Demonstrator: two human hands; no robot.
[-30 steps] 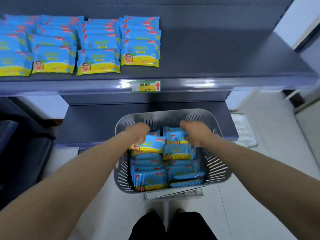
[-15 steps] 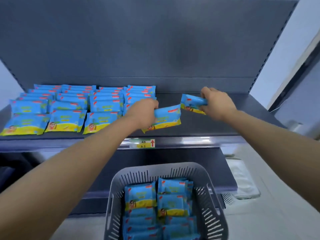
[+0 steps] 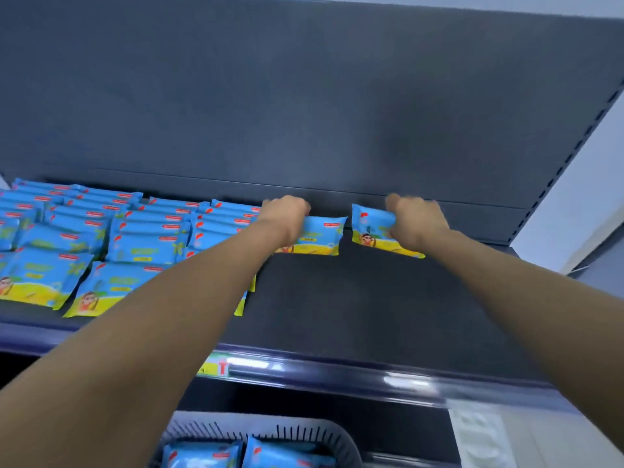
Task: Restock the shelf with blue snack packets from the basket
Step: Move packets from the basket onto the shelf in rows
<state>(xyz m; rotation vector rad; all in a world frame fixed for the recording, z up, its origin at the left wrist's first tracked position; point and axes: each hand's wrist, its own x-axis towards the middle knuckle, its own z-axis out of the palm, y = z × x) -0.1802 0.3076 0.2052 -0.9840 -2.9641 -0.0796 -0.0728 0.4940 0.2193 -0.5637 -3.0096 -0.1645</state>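
Observation:
Both my arms reach to the back of the dark shelf (image 3: 388,309). My left hand (image 3: 285,214) grips a blue and yellow snack packet (image 3: 320,236) at its top left, close to the shelf's back wall. My right hand (image 3: 417,219) grips a second blue packet (image 3: 371,231) just to the right. Both packets sit low at the shelf surface; whether they touch it I cannot tell. Rows of the same blue packets (image 3: 101,244) fill the shelf's left part. The grey basket (image 3: 341,440) below holds more packets (image 3: 202,456).
The shelf's front rail (image 3: 371,376) carries a small yellow and green price tag (image 3: 214,366). A dark back panel (image 3: 304,96) rises behind the shelf. The shelf's right side is bare. A pale floor and something white show at the lower right (image 3: 479,437).
Both hands carried their packets from above the shelf's front edge to its back. The view tilted up, so the basket has dropped to the bottom edge.

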